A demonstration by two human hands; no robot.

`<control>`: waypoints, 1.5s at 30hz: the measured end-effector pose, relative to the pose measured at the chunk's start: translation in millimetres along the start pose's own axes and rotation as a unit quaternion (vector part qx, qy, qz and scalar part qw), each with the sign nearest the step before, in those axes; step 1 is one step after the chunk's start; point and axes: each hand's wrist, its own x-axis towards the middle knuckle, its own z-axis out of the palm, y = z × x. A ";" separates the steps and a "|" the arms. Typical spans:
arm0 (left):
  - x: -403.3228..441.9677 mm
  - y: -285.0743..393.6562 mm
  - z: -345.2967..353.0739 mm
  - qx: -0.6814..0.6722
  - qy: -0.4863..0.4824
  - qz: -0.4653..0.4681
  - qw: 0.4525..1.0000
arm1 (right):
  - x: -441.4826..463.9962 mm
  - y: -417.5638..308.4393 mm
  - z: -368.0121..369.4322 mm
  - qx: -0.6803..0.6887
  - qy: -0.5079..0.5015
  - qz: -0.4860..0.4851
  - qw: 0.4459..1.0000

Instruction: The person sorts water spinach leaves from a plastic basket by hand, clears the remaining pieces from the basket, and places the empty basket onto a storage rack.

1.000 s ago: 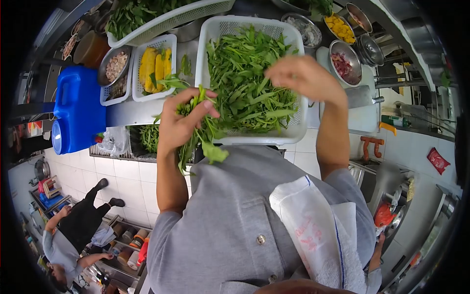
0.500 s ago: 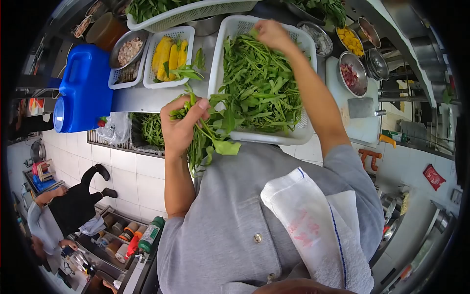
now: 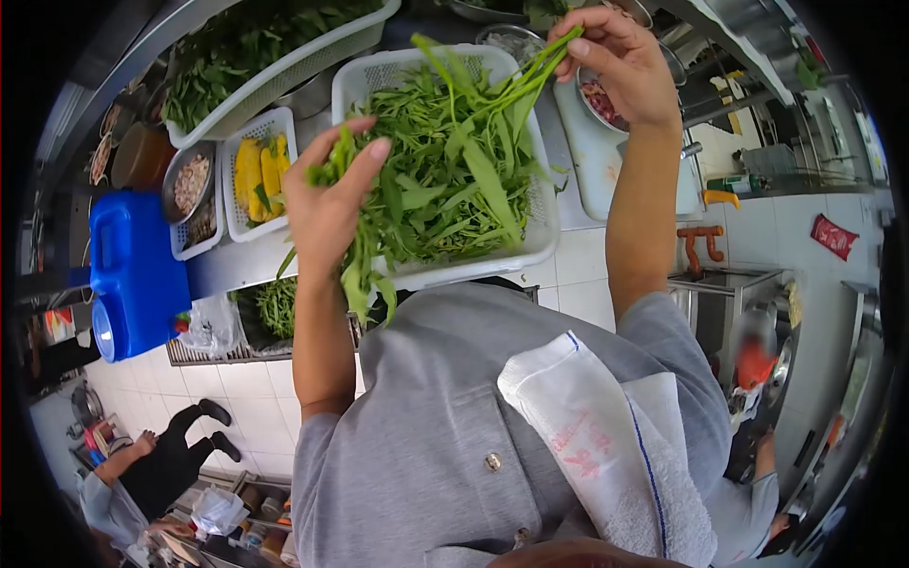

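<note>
My left hand [image 3: 327, 194] is at the left side of a white plastic basket [image 3: 543, 222], gripping a bunch of water spinach [image 3: 357, 279] whose leaves hang below the palm. Its thumb and forefinger are partly apart around the stems. Above the basket's upper right corner, my right hand [image 3: 620, 71] pinches a few long green stems [image 3: 544, 68] between thumb and fingers. Their leaves trail down to the left, over the pile. Loose water spinach [image 3: 436, 204] fills the basket.
Left of the basket are a small basket of yellow corn [image 3: 256, 175], a bowl of chopped pieces [image 3: 192, 183] and a blue jug [image 3: 137, 270]. A large basket of greens [image 3: 275, 57] stands above. Right lies a white cutting board [image 3: 592, 170]. Other people [image 3: 170, 473] are lower down.
My right hand has risen from the pile to the right, now with stems in it. My left hand has shifted slightly left, its grip looser. The view has turned, and another person appears lower right.
</note>
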 end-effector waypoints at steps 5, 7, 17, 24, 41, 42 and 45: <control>14.9 3.1 46.6 -0.036 -0.083 0.068 0.994 | -11.9 7.2 7.5 -0.045 -0.088 -0.038 0.994; 16.0 2.2 51.4 -0.051 -0.075 0.030 0.995 | -16.6 6.1 15.4 -0.058 -0.117 -0.032 0.991; 39.8 -26.1 -26.4 -0.220 0.146 0.029 0.964 | -42.4 10.1 -22.8 0.124 0.082 -0.104 0.983; 22.8 -7.3 -6.0 0.010 0.092 0.013 0.996 | -12.2 33.2 30.0 -0.020 -0.089 0.033 0.995; 18.1 -32.8 9.6 -0.065 -0.061 -0.070 0.994 | 10.2 59.8 135.0 -0.183 -0.024 0.003 0.983; 18.2 -31.6 8.1 -0.065 -0.060 -0.069 0.994 | 9.6 57.5 136.8 -0.161 -0.023 0.022 0.986; 17.9 -26.2 5.4 -0.137 -0.105 -0.074 0.982 | 9.5 48.9 135.0 -0.155 -0.045 0.055 0.985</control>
